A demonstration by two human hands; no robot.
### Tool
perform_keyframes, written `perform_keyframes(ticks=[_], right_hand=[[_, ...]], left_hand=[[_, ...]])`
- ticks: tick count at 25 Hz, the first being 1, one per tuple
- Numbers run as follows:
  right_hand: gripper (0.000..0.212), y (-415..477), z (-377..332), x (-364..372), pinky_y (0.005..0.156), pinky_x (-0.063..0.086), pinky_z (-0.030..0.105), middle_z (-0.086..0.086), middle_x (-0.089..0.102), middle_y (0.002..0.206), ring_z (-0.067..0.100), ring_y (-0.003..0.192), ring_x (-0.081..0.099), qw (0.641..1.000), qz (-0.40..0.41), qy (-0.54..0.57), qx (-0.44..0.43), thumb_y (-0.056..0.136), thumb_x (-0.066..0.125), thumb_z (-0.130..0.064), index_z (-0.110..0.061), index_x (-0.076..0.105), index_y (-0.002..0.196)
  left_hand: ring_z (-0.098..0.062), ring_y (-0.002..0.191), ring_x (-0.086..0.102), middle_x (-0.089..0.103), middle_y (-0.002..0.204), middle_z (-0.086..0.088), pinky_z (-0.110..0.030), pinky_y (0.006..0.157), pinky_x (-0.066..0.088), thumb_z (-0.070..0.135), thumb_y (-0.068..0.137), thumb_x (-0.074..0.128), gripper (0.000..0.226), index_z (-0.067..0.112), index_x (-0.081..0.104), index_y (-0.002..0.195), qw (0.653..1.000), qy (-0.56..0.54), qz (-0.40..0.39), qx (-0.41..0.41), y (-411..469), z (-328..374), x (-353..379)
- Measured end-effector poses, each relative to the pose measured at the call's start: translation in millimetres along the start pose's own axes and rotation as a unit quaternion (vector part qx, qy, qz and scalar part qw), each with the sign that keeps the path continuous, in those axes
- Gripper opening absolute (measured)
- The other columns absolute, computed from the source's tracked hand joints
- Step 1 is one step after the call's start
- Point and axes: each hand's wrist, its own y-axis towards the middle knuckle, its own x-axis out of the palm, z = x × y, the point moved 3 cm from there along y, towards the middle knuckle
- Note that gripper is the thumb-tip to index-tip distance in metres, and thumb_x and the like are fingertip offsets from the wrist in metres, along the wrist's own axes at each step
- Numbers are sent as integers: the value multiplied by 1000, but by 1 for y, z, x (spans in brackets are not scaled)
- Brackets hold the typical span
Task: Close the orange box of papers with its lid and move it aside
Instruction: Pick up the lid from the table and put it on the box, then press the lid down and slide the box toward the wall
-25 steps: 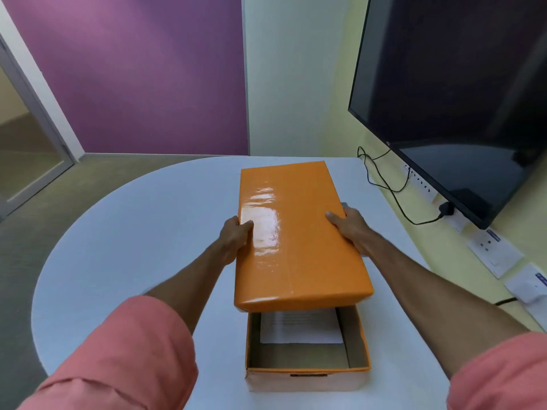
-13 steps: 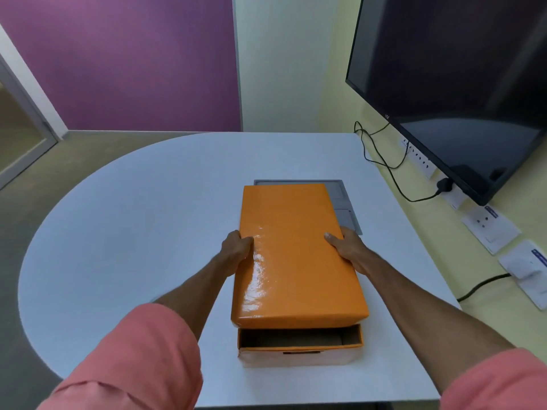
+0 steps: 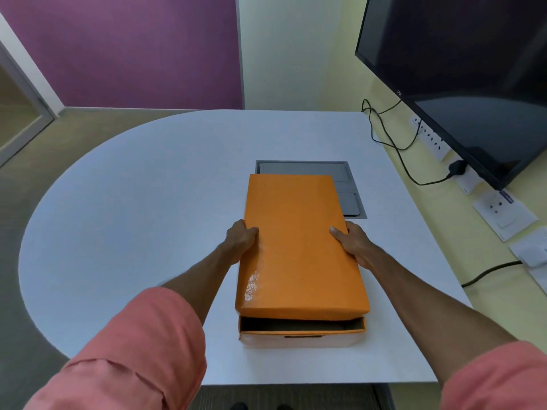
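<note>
Orange lid (image 3: 299, 244) in both hands (image 3: 241, 239), unlabelled

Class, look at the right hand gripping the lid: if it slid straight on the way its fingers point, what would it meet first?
The right hand points forward-left, already against the orange lid; that blocks it first.

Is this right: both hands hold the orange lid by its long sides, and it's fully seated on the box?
Not fully seated. The head view shows the lid held by the left hand and right hand, with the box open at its near end.
</note>
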Motion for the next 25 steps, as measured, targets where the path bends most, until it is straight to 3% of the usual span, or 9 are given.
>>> perform_keyframes(ticks=[8, 12, 15, 20, 25], right_hand=[[51, -18, 13, 0, 102, 47, 53, 18, 55, 136, 35, 120, 57, 1000, -9, -9, 3, 97, 53, -31, -5, 44, 139], [50, -29, 18, 0, 102, 48, 48, 16, 54, 138, 34, 121, 56, 999, 18, -50, -10, 98, 51, -34, -8, 43, 140], [57, -39, 21, 4, 102, 45, 46, 16, 49, 142, 34, 125, 51, 990, 40, -132, -35, 98, 48, -39, -9, 35, 144], [74, -62, 30, 22, 116, 26, 50, 13, 17, 162, 32, 147, 23, 949, 104, -285, -88, 99, 40, -47, -9, 8, 154], [73, -77, 42, 36, 115, 27, 53, 10, 13, 163, 31, 150, 13, 897, 137, -399, -134, 96, 33, -58, -16, 17, 153]], left_hand=[[-23, 98, 53, 56, 127, -14, -35, 81, 46, 33, 99, 45, 40, 7, 46, 130, 1000, -9, -11, 19, -19, -17, 3], [-30, 110, 56, 54, 132, -14, -42, 95, 49, 34, 99, 44, 44, 7, 42, 134, 999, 3, -6, 46, -33, -23, 7], [-34, 121, 54, 50, 137, -16, -48, 102, 47, 32, 99, 44, 46, 6, 36, 136, 990, 46, 27, 129, -49, -24, 13], [-33, 147, 18, 11, 162, -13, -52, 113, 33, 45, 100, 34, 66, 9, 15, 152, 953, 220, 67, 199, -75, -32, 29], [-31, 151, 3, 8, 164, -7, -50, 118, 18, 59, 96, 25, 75, 12, 14, 154, 923, 308, 94, 211, -84, -40, 43]])
